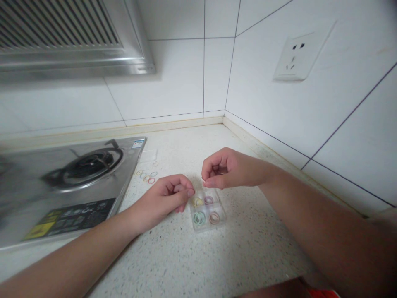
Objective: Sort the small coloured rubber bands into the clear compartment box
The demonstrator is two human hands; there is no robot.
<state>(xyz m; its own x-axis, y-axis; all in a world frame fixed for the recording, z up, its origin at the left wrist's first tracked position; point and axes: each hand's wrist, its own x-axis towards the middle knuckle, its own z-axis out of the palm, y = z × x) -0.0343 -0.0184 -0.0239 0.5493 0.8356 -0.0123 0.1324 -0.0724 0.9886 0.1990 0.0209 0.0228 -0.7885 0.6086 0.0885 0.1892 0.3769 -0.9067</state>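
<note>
A small clear plastic box [207, 211] with compartments lies on the speckled countertop [198, 256]. Its cells hold coloured rings: yellow, pink, green and orange ones. My left hand [166, 198] rests at the box's left edge, fingers curled, thumb touching the rim. My right hand [225, 169] hovers just behind the box, fingers curled into a pinch; what it holds, if anything, is hidden. Several loose coloured rings [148, 177] lie on the counter beside the stove.
A steel gas stove [62, 186] with a burner fills the left. A clear lid [149, 156] lies near the loose rings. A range hood [68, 37] hangs above. Tiled walls meet in the corner; a wall socket [296, 56] sits on the right wall.
</note>
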